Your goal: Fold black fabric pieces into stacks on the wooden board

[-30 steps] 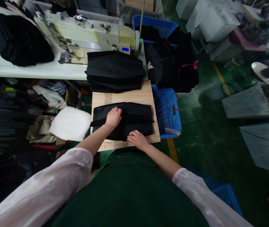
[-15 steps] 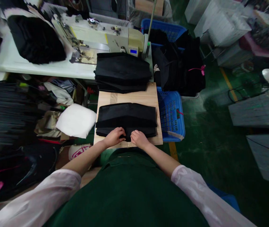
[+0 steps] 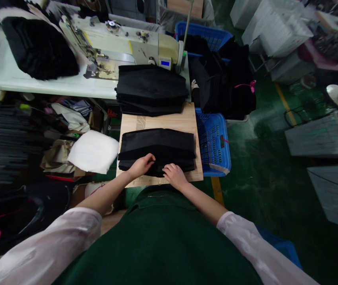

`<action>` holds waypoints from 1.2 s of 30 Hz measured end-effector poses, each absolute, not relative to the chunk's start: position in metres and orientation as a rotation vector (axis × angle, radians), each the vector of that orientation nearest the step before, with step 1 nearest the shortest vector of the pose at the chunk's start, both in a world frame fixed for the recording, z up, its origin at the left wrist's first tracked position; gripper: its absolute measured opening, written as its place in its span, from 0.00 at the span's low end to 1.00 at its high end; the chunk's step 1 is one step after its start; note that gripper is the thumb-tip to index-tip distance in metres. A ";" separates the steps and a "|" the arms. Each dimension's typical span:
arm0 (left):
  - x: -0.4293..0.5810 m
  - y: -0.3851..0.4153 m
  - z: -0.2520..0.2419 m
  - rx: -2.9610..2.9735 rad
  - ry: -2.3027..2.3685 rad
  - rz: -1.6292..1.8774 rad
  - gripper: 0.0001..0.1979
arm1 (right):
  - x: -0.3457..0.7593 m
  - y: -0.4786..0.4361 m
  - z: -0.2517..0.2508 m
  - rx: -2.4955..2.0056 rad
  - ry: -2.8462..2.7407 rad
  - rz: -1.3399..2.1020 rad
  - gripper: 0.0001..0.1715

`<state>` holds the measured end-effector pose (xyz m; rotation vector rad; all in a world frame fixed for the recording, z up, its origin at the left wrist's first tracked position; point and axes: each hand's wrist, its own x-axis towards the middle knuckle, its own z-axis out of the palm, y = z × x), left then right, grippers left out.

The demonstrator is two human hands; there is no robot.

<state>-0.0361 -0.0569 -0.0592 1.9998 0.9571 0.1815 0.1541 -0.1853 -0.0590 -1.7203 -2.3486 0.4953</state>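
A stack of black fabric pieces point(image 3: 160, 138) lies on a light wooden board point(image 3: 198, 168) right in front of me. My left hand point(image 3: 141, 165) is over the stack's near half, thumb and fingers pinched together on the black fabric there. Close by on the right, my right hand point(image 3: 175, 175) rests on the near edge of the stack, its fingers laid over the fabric; its fingertips touch the cloth. A second, thicker pile of black fabric pieces point(image 3: 152, 85) sits beyond, between the board and the sewing machine.
The sewing machine point(image 3: 121, 39) stands on a white table point(image 3: 59, 89). Right of the board is a blue plastic basket point(image 3: 216, 138); black bundles point(image 3: 222, 83) are heaped behind it. A white cushion-like bundle point(image 3: 93, 152) lies to the left. Grey boxes point(image 3: 320, 136) stand at far right.
My left hand has moved up and slightly left, away from the near edge, pinching the fabric. My right hand stays at the near edge, its fingers somewhat more extended.
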 end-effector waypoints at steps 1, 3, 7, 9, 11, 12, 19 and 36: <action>-0.036 -0.056 -0.057 1.993 0.973 0.212 0.07 | 0.155 -0.183 -0.062 -1.724 -2.371 0.481 0.10; -0.035 -0.053 -0.053 2.005 0.948 0.254 0.08 | 0.156 -0.179 -0.065 -1.690 -2.460 0.450 0.09; -0.036 -0.051 -0.055 2.060 0.767 0.221 0.15 | 0.160 -0.172 -0.066 -1.523 -2.677 0.361 0.13; -0.037 -0.052 -0.059 2.071 0.723 0.199 0.17 | 0.160 -0.171 -0.065 -1.460 -2.733 0.321 0.13; -0.038 -0.053 -0.063 2.082 0.719 0.188 0.19 | 0.159 -0.170 -0.065 -1.434 -2.769 0.318 0.14; -0.038 -0.054 -0.065 2.089 0.724 0.186 0.19 | 0.158 -0.169 -0.065 -1.433 -2.780 0.332 0.14; -0.041 -0.056 -0.062 2.056 0.689 0.138 0.14 | 0.159 -0.158 -0.070 -1.633 -2.373 0.635 0.09; -0.035 -0.064 -0.056 2.340 0.648 0.026 0.07 | 0.159 -0.158 -0.070 -1.828 -1.790 0.933 0.08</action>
